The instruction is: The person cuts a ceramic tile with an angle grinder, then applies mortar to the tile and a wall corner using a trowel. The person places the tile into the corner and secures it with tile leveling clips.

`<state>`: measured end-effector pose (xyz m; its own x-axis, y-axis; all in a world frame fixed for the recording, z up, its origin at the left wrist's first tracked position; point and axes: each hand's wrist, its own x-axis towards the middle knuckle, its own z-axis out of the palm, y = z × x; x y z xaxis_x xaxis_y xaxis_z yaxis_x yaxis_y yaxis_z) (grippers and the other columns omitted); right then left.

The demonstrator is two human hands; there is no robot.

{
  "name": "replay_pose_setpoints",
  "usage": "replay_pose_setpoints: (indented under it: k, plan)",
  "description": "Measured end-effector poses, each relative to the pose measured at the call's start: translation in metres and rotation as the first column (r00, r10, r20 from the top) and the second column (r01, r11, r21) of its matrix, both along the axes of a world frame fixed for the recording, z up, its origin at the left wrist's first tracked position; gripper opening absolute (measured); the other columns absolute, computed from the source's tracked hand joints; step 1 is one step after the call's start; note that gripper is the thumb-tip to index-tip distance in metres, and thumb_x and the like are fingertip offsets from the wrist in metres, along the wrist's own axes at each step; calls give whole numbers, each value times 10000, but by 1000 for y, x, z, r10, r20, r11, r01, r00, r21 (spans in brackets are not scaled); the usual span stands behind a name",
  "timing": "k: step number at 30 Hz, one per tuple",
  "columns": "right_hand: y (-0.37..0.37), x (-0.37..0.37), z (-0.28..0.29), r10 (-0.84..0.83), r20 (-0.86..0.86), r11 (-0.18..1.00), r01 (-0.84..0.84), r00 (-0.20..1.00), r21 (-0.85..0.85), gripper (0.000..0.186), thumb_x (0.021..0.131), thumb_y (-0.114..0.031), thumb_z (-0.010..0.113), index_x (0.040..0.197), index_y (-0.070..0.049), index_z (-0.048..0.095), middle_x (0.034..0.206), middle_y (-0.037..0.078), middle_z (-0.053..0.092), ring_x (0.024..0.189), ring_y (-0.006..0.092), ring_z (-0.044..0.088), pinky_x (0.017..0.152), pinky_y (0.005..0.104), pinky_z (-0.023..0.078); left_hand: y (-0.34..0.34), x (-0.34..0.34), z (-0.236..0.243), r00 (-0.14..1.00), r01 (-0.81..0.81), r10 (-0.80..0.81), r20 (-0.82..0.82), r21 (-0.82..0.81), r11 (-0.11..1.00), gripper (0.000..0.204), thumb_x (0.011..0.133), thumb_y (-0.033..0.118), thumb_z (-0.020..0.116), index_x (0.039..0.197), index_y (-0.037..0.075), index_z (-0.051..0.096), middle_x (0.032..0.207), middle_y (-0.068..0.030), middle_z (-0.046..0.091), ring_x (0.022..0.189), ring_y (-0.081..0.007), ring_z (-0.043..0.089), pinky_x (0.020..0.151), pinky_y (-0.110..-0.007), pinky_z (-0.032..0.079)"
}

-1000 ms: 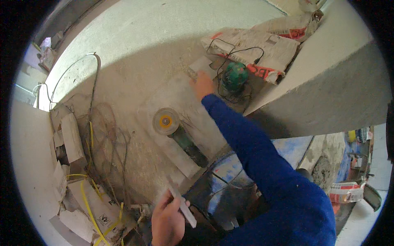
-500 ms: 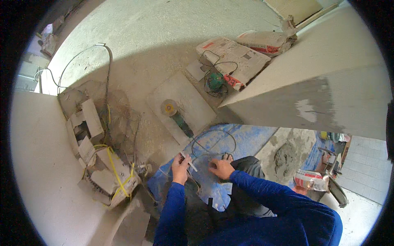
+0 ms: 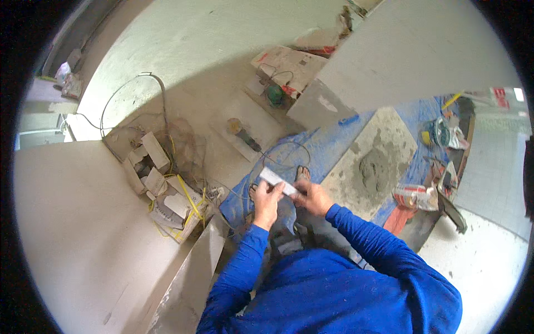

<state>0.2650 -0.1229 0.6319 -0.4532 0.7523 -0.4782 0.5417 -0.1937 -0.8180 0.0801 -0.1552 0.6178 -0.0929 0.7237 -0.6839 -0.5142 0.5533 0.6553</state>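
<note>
Both hands grip a narrow pale tile strip (image 3: 276,181) held level in front of my body: my left hand (image 3: 267,202) at its left part, my right hand (image 3: 312,197) at its right end. My sandalled feet show beside them on a dusty blue sheet (image 3: 334,138). An angle grinder (image 3: 246,139) lies farther forward on a pale board (image 3: 246,109), with a looped cable trailing toward me. A green power tool (image 3: 275,95) sits behind it, beside paper sacks (image 3: 285,68).
A slab with wet mortar (image 3: 374,168) lies right, with buckets (image 3: 440,131) and an open sack (image 3: 413,196) beside it. Torn cartons (image 3: 151,153), yellow straps and cables lie left. White walls (image 3: 78,211) and a ledge (image 3: 334,108) border the space.
The view has turned and widened as my right hand came back from the far board to join my left on the strip, which is now turned crosswise.
</note>
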Motion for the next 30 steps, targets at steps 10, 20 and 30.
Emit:
replay_pose_setpoints:
  k: [10, 20, 30]
  plan:
    - [-11, 33, 144, -602, -453, 791, 413, 658, -452, 365, 1050, -266, 605, 1279, 19, 595, 932, 47, 664, 751, 114, 623, 696, 276, 530, 60, 25, 113, 922, 253, -341, 181, 383, 888, 350, 951, 125, 743, 1231, -16, 588, 1140, -97, 678, 1062, -205, 665, 960, -394, 568]
    - [-16, 116, 175, -549, -404, 835, 508, 732, -213, 405, 1001, -164, 654, 1369, -3, 599, 1024, 50, 707, 818, 103, 636, 726, 277, 541, 91, 91, 149, 858, 407, -497, 134, 414, 814, 284, 1012, 158, 661, 1217, -30, 597, 1116, -119, 698, 1014, -228, 708, 917, -404, 608]
    - [-13, 236, 183, -589, -461, 769, 636, 663, -67, 484, 906, -83, 728, 1365, 4, 603, 1065, 45, 704, 901, 96, 640, 816, 273, 540, 113, 216, 167, 859, 460, -501, 107, 268, 846, 205, 1047, 191, 613, 1098, -7, 595, 1083, -117, 690, 994, -209, 705, 901, -358, 614]
